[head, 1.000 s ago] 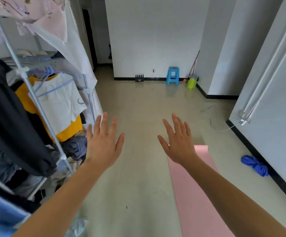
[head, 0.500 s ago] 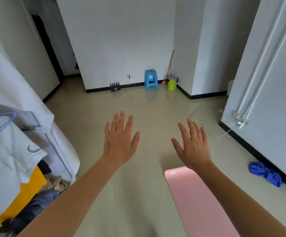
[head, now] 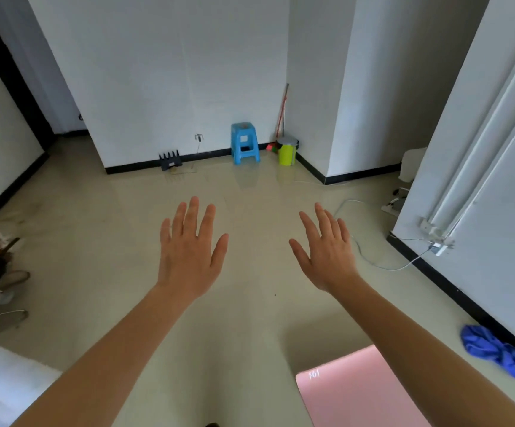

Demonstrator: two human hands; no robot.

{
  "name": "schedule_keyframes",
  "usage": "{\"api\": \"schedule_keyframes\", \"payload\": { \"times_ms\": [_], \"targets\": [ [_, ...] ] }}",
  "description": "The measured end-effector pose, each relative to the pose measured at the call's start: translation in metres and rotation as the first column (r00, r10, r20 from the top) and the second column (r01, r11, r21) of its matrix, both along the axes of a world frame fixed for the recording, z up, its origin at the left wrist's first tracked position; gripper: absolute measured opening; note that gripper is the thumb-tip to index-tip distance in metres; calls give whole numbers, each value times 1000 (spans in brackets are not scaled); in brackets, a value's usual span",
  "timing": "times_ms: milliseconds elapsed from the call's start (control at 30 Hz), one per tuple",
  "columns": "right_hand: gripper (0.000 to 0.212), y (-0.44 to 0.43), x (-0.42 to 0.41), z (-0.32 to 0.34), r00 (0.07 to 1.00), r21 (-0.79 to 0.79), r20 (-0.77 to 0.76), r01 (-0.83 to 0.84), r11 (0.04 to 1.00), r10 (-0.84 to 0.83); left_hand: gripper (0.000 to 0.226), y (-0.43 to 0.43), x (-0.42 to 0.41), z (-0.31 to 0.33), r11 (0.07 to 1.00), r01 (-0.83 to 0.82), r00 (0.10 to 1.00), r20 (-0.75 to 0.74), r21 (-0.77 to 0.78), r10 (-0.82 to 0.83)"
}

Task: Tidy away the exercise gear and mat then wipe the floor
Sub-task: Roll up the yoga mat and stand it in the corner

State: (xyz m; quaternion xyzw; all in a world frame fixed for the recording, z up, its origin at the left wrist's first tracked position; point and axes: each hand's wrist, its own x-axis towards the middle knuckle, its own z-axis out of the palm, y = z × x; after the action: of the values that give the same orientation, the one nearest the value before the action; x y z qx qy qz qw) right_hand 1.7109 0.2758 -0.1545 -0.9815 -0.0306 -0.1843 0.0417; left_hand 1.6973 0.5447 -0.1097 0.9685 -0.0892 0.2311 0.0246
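You held your left hand (head: 190, 254) and right hand (head: 325, 252) out empty, fingers spread, the pink exercise mat (head: 357, 392) flat below your right arm, where the white cable (head: 373, 263) ahead might trip you.

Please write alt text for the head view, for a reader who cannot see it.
The left hand and right hand reach forward, open and empty, above a beige floor. A pink mat lies flat at lower right; a blue cloth lies by the right wall.
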Motion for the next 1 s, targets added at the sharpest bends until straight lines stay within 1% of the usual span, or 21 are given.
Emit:
{"api": "schedule_keyframes", "payload": {
  "times_ms": [100,200,267,333,467,567,633,733,833,900,1000],
  "targets": [
    [67,-4,76,-25,996,-18,-28,82,997,-82,67,-2,100,-22,997,78,997,-26,-9,-78],
    [66,-23,134,-42,977,-60,-74,197,979,-201,68,-21,196,-37,978,207,975,-87,-3,-206],
    [66,-45,158,-42,948,-50,-85,305,951,-308,68,-48,254,-38,951,310,944,-118,13,-307],
    [66,-71,169,-37,899,-25,-110,424,905,-424,67,-86,303,-35,902,431,894,-141,18,-424],
    [65,-128,165,-33,748,14,-94,661,751,-657,63,-190,371,-30,725,688,723,-130,42,-678],
    [65,-169,152,-43,603,56,-82,798,600,-794,63,-276,397,-38,573,819,572,-136,32,-809],
    [64,-196,146,-59,510,85,-87,859,504,-855,63,-332,404,-51,475,879,473,-148,21,-869],
    [63,-236,139,-91,382,133,-101,920,368,-919,64,-410,407,-76,342,939,343,-207,43,-916],
    [68,-273,137,-118,242,135,-202,967,218,-949,66,-479,410,-99,197,974,223,-293,116,-930],
    [70,-292,134,-128,154,112,-257,985,129,-954,67,-518,412,-110,86,982,137,-318,170,-938],
    [65,-308,124,-132,10,122,-311,992,-30,-950,66,-574,404,-118,-57,978,20,-366,200,-931]
  ]
}}
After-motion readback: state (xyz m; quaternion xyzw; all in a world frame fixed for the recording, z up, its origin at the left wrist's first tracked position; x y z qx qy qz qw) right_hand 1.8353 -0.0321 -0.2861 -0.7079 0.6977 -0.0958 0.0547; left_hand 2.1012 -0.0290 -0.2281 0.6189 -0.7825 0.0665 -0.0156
